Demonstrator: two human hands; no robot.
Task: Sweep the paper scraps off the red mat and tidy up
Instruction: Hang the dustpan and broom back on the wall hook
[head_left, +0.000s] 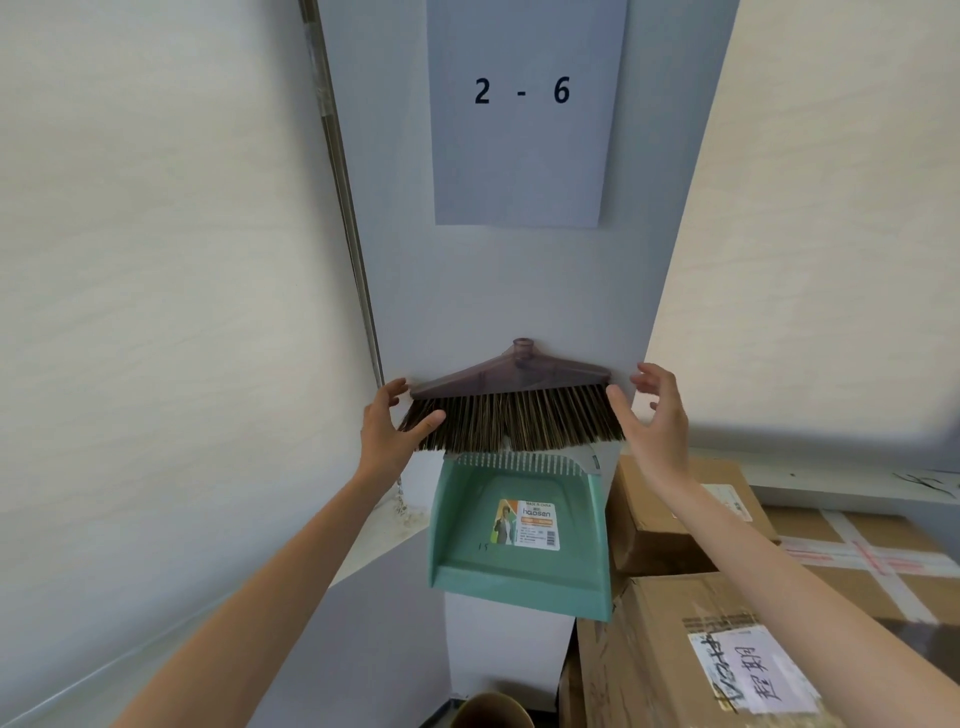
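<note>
1. Broom head (511, 371): translucent brown plastic, smooth, with stiff bristles (511, 421).
2. Dustpan (519, 540): matt green plastic with a glossy paper label (529, 522).
3. Boxes (675, 504): rough brown cardboard, shiny tape.
4. Wall sign (522, 111): matt paper.

A broom head (511, 400) with no handle sits against the pillar (467, 291), bristles down over the top of a green dustpan (519, 540) at 6 o'clock. The left hand (395, 426) touches its 9 o'clock end, thumb on the bristles; the right hand (652, 415) is spread at its 3 o'clock end. A "2 - 6" sign (522, 111) hangs at 12 o'clock, boxes (727, 571) stacked at 4 o'clock.
</note>
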